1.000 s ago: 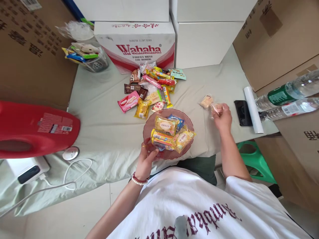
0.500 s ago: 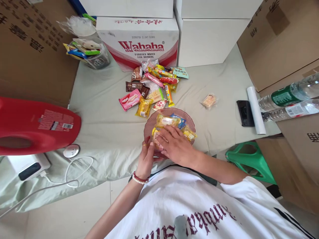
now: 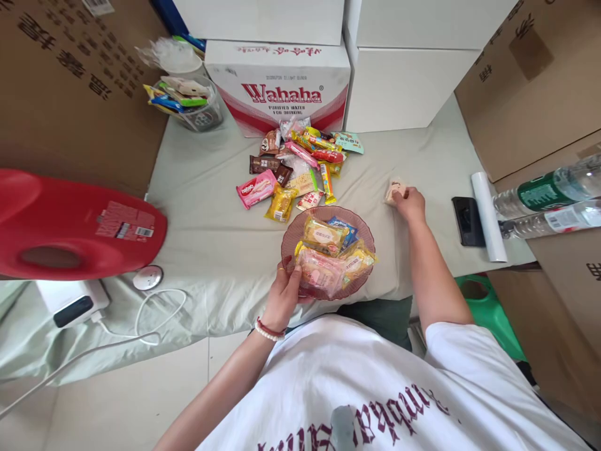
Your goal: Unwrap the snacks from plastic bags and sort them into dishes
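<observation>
My left hand point(image 3: 283, 289) grips the near-left rim of a pinkish glass plate point(image 3: 292, 233), thumb on top and fingers beneath. Several wrapped snacks lie on the plate: a yellow packet point(image 3: 323, 235), a pink packet point(image 3: 320, 270), another yellow one point(image 3: 357, 262) and a blue one point(image 3: 346, 229). Off to the right, my right hand point(image 3: 411, 203) is closed on a clear-wrapped beige snack point(image 3: 395, 189) on the cloth; its fingertips partly cover it. Beyond the plate sits a heap of snacks, including a pink wafer packet point(image 3: 256, 188) and a yellow packet point(image 3: 281, 203).
A Wahaha carton point(image 3: 282, 91) and white drawers point(image 3: 413, 88) stand behind. On the left are a red jug point(image 3: 84, 225), a white charger point(image 3: 72, 304) with cable, and a tub of packets point(image 3: 201, 113). A phone point(image 3: 468, 221), white roll point(image 3: 489, 216) and bottles point(image 3: 539, 194) lie right.
My right hand has left the snacks on the plate and moved right, onto the clear-wrapped snack. My left hand still holds the plate. The view has shifted slightly.
</observation>
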The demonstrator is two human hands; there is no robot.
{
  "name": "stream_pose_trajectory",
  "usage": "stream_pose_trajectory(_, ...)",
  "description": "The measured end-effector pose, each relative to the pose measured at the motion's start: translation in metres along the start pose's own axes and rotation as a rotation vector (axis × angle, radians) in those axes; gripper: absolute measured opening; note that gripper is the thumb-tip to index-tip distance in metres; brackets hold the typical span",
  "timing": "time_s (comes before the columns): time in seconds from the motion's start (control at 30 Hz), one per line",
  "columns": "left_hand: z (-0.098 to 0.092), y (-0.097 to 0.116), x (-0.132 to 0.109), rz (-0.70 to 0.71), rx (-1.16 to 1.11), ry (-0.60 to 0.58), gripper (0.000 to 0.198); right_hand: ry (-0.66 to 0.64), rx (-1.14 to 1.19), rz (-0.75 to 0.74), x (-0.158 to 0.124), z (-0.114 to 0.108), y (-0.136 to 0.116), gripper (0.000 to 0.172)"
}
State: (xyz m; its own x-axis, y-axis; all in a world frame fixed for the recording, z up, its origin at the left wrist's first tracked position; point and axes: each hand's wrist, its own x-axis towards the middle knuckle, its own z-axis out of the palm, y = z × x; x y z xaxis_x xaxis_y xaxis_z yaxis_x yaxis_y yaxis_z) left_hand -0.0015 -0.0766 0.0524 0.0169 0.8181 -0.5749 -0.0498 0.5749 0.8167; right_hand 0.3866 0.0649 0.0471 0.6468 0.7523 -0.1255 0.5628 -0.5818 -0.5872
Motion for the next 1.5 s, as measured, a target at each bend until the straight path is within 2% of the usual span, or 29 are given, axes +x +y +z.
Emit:
stream_pose_trajectory(0.1, -0.004, 0.008, -0.004, -0.067, -0.069, -0.053, 0.073, -0.072, 0.292, -0.118, -0.01, -0.01, -0.015, 0.044)
stream_pose_trajectory(0.2, -0.01, 0.011, -0.005, -0.105, -0.145, -0.142, 0.074, -0.283, 0.503, -0.385, -0.039, -0.039, -0.033, 0.049)
stream_pose_trajectory(0.27, -0.012, 0.012, -0.004, -0.08, -0.174, -0.176, 0.077, -0.469, 0.46, -0.556, -0.068, -0.051, -0.046, 0.052)
stream_pose_trajectory(0.33, -0.012, 0.012, -0.003, -0.057, -0.186, -0.191, 0.081, -0.573, 0.248, -0.65, -0.1, -0.048, -0.06, 0.05)
stream_pose_trajectory(0.4, -0.01, 0.014, -0.003, -0.078, -0.175, -0.195, 0.083, -0.541, -0.079, -0.679, -0.131, -0.033, -0.072, 0.045)
stream_pose_trajectory(0.5, -0.005, 0.019, -0.006, -0.121, -0.148, -0.175, 0.083, -0.346, -0.45, -0.715, -0.162, -0.008, -0.082, 0.044)
stream_pose_trajectory(0.57, -0.002, 0.023, -0.01, -0.128, -0.153, -0.16, 0.082, -0.204, -0.468, -0.765, -0.169, -0.005, -0.081, 0.042)
stream_pose_trajectory(0.67, 0.005, 0.024, -0.014, -0.126, -0.179, -0.152, 0.082, -0.023, -0.248, -0.792, -0.163, -0.022, -0.066, 0.04)
stream_pose_trajectory(0.73, 0.01, 0.023, -0.014, -0.118, -0.187, -0.163, 0.08, 0.069, -0.043, -0.692, -0.156, -0.039, -0.044, 0.047)
stream_pose_trajectory(0.8, 0.018, 0.022, -0.011, -0.111, -0.183, -0.175, 0.078, 0.068, 0.101, -0.478, -0.153, -0.05, -0.016, 0.055)
stream_pose_trajectory(0.87, 0.029, 0.023, -0.004, -0.108, -0.166, -0.185, 0.076, -0.11, 0.206, -0.23, -0.156, -0.054, 0.013, 0.064)
stream_pose_trajectory(0.97, 0.052, 0.032, 0.014, -0.113, -0.116, -0.271, 0.077, -0.514, 0.465, 0.072, -0.168, -0.048, 0.046, 0.064)
stream_pose_trajectory(1.03, 0.07, 0.041, 0.027, -0.125, -0.092, -0.375, 0.081, -0.606, 0.651, 0.205, -0.172, -0.045, 0.058, 0.052)
stream_pose_trajectory(1.13, 0.094, 0.051, 0.045, -0.152, -0.076, -0.512, 0.09, -0.477, 0.82, 0.324, -0.165, -0.046, 0.065, 0.028)
stream_pose_trajectory(1.2, 0.103, 0.052, 0.051, -0.103, -0.058, -0.537, 0.09, -0.374, 0.887, 0.36, -0.149, -0.052, 0.067, 0.017)
stream_pose_trajectory(1.27, 0.103, 0.046, 0.053, 0.007, -0.004, -0.519, 0.084, -0.292, 0.93, 0.375, -0.125, -0.058, 0.067, 0.013)
stream_pose_trajectory(1.37, 0.088, 0.028, 0.051, 0.185, 0.186, -0.446, 0.064, -0.147, 0.974, 0.403, -0.076, -0.066, 0.065, 0.012)
stream_pose_trajectory(1.43, 0.07, 0.014, 0.049, 0.33, 0.363, -0.348, 0.053, -0.022, 0.994, 0.432, -0.04, -0.07, 0.062, 0.013)
stream_pose_trajectory(1.5, 0.047, 0.004, 0.047, 0.54, 0.547, -0.237, 0.043, 0.094, 1.006, 0.449, -0.002, -0.072, 0.058, 0.015)
